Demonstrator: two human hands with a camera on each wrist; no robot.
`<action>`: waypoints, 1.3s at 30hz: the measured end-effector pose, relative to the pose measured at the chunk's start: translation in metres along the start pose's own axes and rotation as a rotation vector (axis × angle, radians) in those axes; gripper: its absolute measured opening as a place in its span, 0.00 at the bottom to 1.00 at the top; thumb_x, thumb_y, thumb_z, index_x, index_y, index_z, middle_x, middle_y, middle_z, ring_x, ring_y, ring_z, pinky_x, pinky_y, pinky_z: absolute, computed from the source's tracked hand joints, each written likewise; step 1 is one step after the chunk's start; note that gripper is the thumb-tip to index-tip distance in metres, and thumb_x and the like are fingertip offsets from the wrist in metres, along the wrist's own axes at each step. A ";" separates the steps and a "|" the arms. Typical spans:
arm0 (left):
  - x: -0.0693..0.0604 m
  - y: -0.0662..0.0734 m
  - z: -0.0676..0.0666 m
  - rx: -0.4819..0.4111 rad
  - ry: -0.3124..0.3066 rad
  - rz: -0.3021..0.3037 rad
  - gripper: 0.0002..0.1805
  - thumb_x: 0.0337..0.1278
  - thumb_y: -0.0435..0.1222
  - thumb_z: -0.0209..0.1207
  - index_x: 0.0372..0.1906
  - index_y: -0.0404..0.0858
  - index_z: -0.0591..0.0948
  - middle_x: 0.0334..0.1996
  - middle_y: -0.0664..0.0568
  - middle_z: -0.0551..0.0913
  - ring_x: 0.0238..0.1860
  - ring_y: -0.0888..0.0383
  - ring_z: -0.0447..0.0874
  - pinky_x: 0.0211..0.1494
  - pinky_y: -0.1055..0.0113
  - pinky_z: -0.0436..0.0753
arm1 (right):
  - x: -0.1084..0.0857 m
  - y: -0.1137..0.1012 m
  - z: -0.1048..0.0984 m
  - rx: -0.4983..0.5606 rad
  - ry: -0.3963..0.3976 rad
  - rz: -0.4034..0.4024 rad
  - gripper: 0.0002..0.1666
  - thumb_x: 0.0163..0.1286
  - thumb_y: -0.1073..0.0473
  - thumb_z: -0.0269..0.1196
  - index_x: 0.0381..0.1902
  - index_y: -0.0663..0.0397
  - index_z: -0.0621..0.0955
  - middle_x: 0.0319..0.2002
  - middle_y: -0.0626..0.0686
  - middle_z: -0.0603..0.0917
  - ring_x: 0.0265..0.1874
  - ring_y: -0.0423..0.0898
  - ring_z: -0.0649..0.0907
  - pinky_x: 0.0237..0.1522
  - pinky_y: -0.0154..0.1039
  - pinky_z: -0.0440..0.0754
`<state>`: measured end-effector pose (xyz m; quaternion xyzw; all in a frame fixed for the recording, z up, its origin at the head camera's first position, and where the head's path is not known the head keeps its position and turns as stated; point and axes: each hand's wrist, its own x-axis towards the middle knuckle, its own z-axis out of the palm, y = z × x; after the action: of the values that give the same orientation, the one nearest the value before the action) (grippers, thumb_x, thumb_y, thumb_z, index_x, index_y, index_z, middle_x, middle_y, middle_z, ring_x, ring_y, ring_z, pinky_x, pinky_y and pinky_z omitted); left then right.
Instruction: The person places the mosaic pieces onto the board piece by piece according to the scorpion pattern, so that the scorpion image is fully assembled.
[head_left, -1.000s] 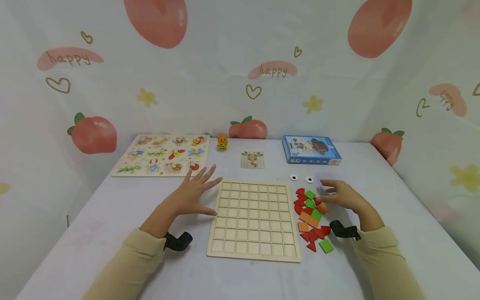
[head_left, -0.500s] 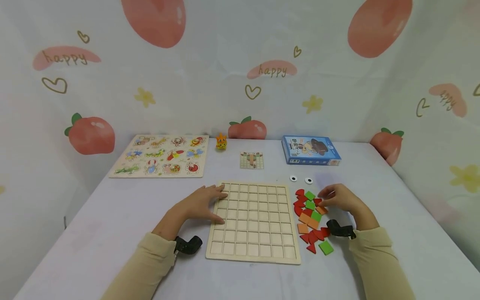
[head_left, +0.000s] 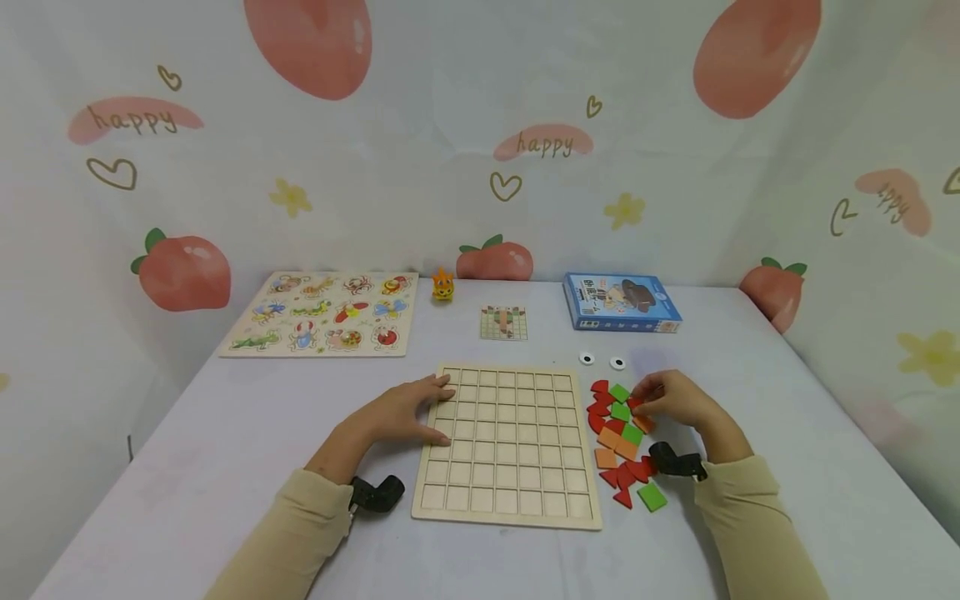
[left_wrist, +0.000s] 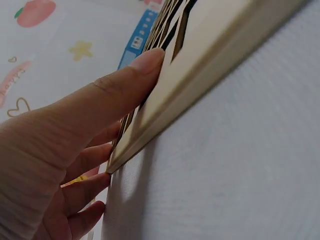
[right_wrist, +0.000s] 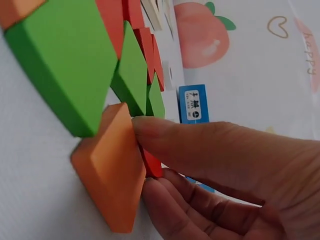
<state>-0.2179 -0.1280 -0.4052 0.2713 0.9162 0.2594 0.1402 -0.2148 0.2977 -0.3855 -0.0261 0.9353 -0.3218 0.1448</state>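
Note:
A pale wooden grid board [head_left: 507,523] lies flat before me. My left hand [head_left: 405,410] rests at its left edge with thumb and fingers spread; in the left wrist view the thumb [left_wrist: 115,90] lies over the board's rim [left_wrist: 200,75]. To the right of the board is a loose cluster of red, green and orange pieces. My right hand [head_left: 678,402] is at the cluster's upper right, pinching a red piece [right_wrist: 151,162] between thumb and fingers. Close beside it are an orange piece [right_wrist: 117,175] and a green square [right_wrist: 65,60].
Two white eye discs [head_left: 617,363] lie above the pieces. Farther back are a small pattern card [head_left: 504,322], a blue box [head_left: 622,302], an orange toy figure [head_left: 443,286] and an insect puzzle board [head_left: 318,315]. A printed curtain [head_left: 420,167] hangs behind the table.
My left hand has come down and right onto the board's left edge. The right hand has lowered to the pieces, and its fingers have closed on the red piece.

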 end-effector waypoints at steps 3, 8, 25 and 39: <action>0.000 0.001 0.001 0.009 -0.004 -0.017 0.44 0.39 0.55 0.68 0.65 0.45 0.70 0.72 0.53 0.58 0.73 0.48 0.50 0.73 0.48 0.56 | -0.001 0.000 0.001 0.008 0.000 -0.028 0.17 0.55 0.63 0.68 0.41 0.69 0.80 0.34 0.57 0.82 0.31 0.45 0.76 0.36 0.37 0.80; -0.002 0.004 0.000 0.014 -0.013 -0.018 0.44 0.39 0.55 0.69 0.65 0.43 0.70 0.71 0.51 0.59 0.73 0.48 0.51 0.73 0.48 0.56 | -0.002 -0.001 0.001 0.013 -0.004 -0.021 0.16 0.55 0.63 0.68 0.40 0.68 0.80 0.32 0.55 0.82 0.29 0.45 0.76 0.35 0.35 0.79; -0.003 0.006 -0.001 0.012 -0.021 -0.014 0.43 0.41 0.53 0.68 0.65 0.42 0.70 0.71 0.50 0.59 0.73 0.47 0.50 0.73 0.48 0.56 | -0.004 0.006 -0.006 0.092 -0.026 -0.044 0.13 0.60 0.63 0.64 0.40 0.65 0.77 0.35 0.54 0.82 0.34 0.45 0.78 0.41 0.38 0.80; -0.004 0.008 -0.003 0.013 -0.027 -0.033 0.42 0.41 0.52 0.69 0.65 0.43 0.69 0.72 0.50 0.58 0.74 0.48 0.49 0.74 0.50 0.55 | 0.011 -0.021 -0.005 0.139 -0.035 -0.164 0.13 0.63 0.62 0.61 0.43 0.67 0.78 0.40 0.60 0.81 0.34 0.45 0.81 0.38 0.35 0.84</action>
<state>-0.2119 -0.1257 -0.3980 0.2605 0.9202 0.2475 0.1551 -0.2277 0.2826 -0.3721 -0.0980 0.9027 -0.3963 0.1359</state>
